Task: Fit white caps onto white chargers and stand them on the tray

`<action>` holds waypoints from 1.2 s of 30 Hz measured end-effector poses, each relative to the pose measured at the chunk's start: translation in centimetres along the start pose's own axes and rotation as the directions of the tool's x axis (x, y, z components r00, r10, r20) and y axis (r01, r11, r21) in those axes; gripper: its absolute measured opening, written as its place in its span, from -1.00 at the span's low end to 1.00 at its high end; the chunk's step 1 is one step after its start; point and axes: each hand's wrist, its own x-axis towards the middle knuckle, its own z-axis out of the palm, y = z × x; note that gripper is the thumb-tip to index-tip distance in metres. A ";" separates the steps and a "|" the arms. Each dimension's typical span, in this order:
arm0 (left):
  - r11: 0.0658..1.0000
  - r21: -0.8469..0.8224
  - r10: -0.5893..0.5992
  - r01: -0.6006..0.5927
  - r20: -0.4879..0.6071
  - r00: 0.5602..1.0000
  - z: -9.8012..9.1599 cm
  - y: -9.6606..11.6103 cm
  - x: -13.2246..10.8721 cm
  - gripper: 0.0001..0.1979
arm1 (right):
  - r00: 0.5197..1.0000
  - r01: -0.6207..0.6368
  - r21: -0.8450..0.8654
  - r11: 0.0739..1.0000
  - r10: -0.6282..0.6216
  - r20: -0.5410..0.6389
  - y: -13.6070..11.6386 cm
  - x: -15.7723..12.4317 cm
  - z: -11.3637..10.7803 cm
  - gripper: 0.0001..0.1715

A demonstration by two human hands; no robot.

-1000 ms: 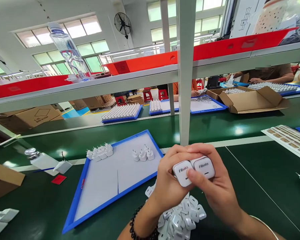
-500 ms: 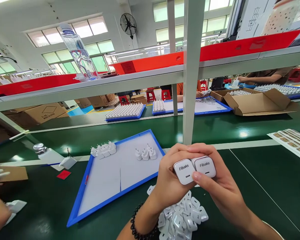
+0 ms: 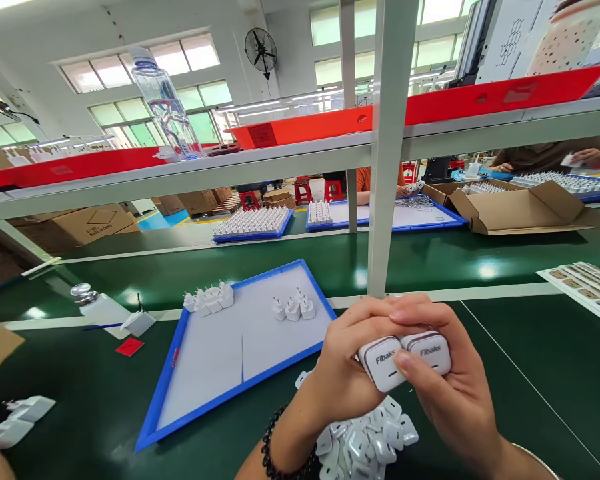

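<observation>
Two white wall chargers printed "Fibaks" are held side by side, port faces toward me. My left hand (image 3: 335, 357), with a black bead bracelet at the wrist, is closed around the left charger (image 3: 387, 377). My right hand (image 3: 463, 380) is closed on the right charger (image 3: 439, 360), its thumb lying across the inner edges of both faces. Below my hands lies a heap of white plastic charger parts (image 3: 363, 443). To the left, a blue-rimmed tray (image 3: 205, 387) bears a row of white plugs (image 3: 210, 300) and a small group of plugs (image 3: 293, 307).
A metal shelf post (image 3: 383, 200) rises beyond my hands. A white bottle with a metal top (image 3: 97, 310) lies tilted at left, near a red card (image 3: 129, 347). More chargers (image 3: 23, 420) lie at lower left. An open carton (image 3: 527, 207) stands across the bench.
My hands and both chargers have shifted right and slightly down. The right thumb now lies further over the left charger's edge. The neighbour's gloved hand at far left has mostly left view.
</observation>
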 end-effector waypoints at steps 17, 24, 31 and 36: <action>0.979 0.020 -0.203 0.202 0.051 0.978 -3.6 -2.4 0.8 -0.63 | 0.918 -0.389 0.171 0.905 0.365 0.156 0.3 2.1 -1.0 -0.29; 0.873 0.255 -0.435 0.416 0.019 0.900 -5.0 -4.9 1.2 -0.70 | 0.801 -0.598 0.161 0.785 0.583 0.132 3.0 3.3 -0.5 -0.14; -0.079 0.848 -0.847 0.524 -0.334 0.414 -12.8 -5.5 -1.0 -0.75 | 0.836 -0.546 0.088 0.833 0.534 0.128 1.4 4.2 -2.8 -0.33; -0.381 0.817 -0.918 0.433 -0.392 -0.069 -13.6 -10.5 -2.7 -0.66 | 0.842 -0.524 0.075 0.849 0.502 0.196 0.5 4.3 -3.7 -0.48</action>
